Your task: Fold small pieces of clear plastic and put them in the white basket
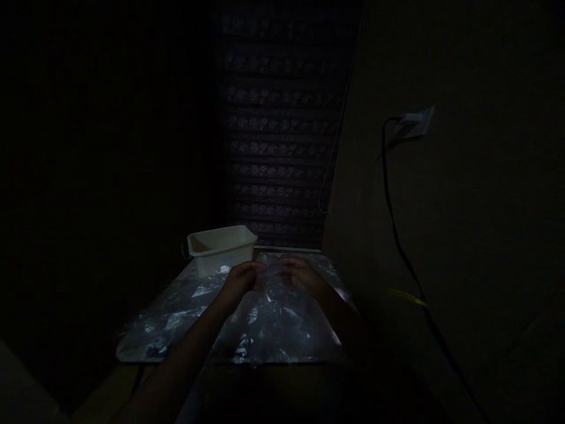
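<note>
The left hand and right hand pinched clear plastic between their fingers above the table; 1 pale bin stood at its far left.

We see glossy, crinkled, clear plastic film reaching the near edge of the tabletop, a smooth, duller plastic tub at its far left corner, a fabric-like blind beyond.

Table under loose, shiny clear plastic, with a cream bin at its far left.
</note>
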The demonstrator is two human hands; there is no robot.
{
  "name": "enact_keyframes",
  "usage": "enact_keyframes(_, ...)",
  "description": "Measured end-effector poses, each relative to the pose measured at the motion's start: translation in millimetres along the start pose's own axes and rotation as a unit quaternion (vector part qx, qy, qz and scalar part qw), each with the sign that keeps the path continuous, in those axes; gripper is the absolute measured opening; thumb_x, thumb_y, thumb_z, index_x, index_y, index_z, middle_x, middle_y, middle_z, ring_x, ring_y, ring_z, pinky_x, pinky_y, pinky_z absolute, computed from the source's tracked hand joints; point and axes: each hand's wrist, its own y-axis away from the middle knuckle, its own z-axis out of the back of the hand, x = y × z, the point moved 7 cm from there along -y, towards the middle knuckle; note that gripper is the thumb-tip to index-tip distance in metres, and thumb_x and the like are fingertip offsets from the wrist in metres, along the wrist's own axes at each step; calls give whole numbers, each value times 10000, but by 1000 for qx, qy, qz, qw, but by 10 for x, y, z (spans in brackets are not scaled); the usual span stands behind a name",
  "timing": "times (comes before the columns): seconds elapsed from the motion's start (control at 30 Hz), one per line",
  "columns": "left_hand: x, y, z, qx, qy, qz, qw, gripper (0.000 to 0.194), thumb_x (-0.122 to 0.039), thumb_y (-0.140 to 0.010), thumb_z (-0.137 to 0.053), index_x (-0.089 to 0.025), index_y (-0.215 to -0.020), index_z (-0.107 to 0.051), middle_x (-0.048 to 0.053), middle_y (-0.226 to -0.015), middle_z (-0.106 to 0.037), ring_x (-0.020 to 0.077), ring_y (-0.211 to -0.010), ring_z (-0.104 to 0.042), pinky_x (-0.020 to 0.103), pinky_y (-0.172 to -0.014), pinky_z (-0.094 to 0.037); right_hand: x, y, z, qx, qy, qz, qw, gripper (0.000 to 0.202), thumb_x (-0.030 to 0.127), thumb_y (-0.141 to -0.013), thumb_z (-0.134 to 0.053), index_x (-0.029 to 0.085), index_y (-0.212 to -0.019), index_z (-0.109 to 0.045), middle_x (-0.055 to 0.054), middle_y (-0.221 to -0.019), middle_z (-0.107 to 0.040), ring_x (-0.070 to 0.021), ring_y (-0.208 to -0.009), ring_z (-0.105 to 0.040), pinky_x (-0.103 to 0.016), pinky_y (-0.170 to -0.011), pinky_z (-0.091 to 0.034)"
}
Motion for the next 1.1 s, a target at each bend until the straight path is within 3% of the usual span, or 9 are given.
enact_keyframes(0.13, -25, 19, 17, -7, 4, -1, 1000, 125, -152, -530, -471, -123, -630, -540, -26, -477, -483, 61, -421, -436, 190, -422, -355, 43, 8, 18, -22, 28, 6, 999, 85, 148, -486, -562, 144, -571, -566, 15, -562, -543, -60, -485, -470, -191, -465, -331)
enact_keyframes(0.23, -39, 31, 13, -27, 66, 9, 997, 194, -134, -508, -468, -145, -691, -529, -41, -495, -484, 50, -409, -426, 181, -412, -351, 57, -6, 67, -48, 55, 16, 997, 58, 143, -488, -546, 143, -543, -564, 16, -551, -540, -58, -477, -460, -188, -455, -318)
enact_keyframes(0.33, -18, 35, -36, -29, 121, 29, 992, 221, -198, -523, -480, -159, -739, -510, -37, -541, -494, 66, -453, -459, 201, -437, -373, 91, -26, 116, -73, 87, 45, 993, 69, 129, -496, -520, 144, -545, -567, 18, -529, -530, -57, -462, -447, -192, -455, -313)
enact_keyframes(0.43, 31, 29, -72, -20, 85, 39, 995, 194, -265, -518, -517, -131, -658, -509, -33, -508, -477, 75, -459, -460, 234, -478, -396, 133, -24, 126, -86, 53, 65, 993, 127, 127, -487, -517, 155, -603, -563, 12, -573, -540, -70, -493, -465, -204, -481, -332)
enact_keyframes(0.57, 54, 12, 1, -73, 15, 8, 997, 177, -277, -502, -535, -131, -592, -491, -58, -442, -442, 52, -394, -410, 215, -447, -376, 48, -5, 94, -102, -53, 3, 993, 207, 260, -529, -505, 173, -716, -523, 4, -570, -527, -93, -498, -478, -222, -469, -347)
enact_keyframes(0.63, 39, 7, 20, -96, 3, -14, 995, 167, -272, -508, -528, -134, -594, -491, -63, -434, -435, 47, -388, -397, 197, -428, -358, -53, 1, 67, -113, -45, -45, 992, 240, 373, -563, -466, 156, -657, -505, 13, -497, -482, -86, -445, -450, -218, -435, -334)
enact_keyframes(0.7, 24, 3, 11, -106, 5, -31, 994, 164, -261, -507, -525, -132, -605, -495, -60, -441, -441, 48, -400, -402, 189, -424, -347, -113, -8, 52, -128, -1, -50, 990, 288, 432, -564, -454, 146, -586, -478, 28, -453, -434, -74, -410, -414, -208, -410, -311)
enact_keyframes(0.93, 6, 9, -80, -114, 40, -41, 992, 173, -274, -541, -493, -130, -637, -505, -31, -541, -485, 60, -471, -449, 197, -462, -371, 66, -35, 62, -211, 165, 111, 957, 225, 345, -571, -465, 149, -478, -406, 47, -446, -354, -58, -433, -324, -198, -421, -252)
enact_keyframes(1.1, 59, -12, -166, -82, -36, 5, 996, 272, -287, -486, -568, -118, -688, -500, -22, -516, -489, 76, -448, -456, 210, -425, -381, 256, 34, -1, -217, 188, 188, 939, 178, 304, -600, -423, 157, -499, -411, 32, -505, -392, -74, -501, -348, -200, -478, -277)
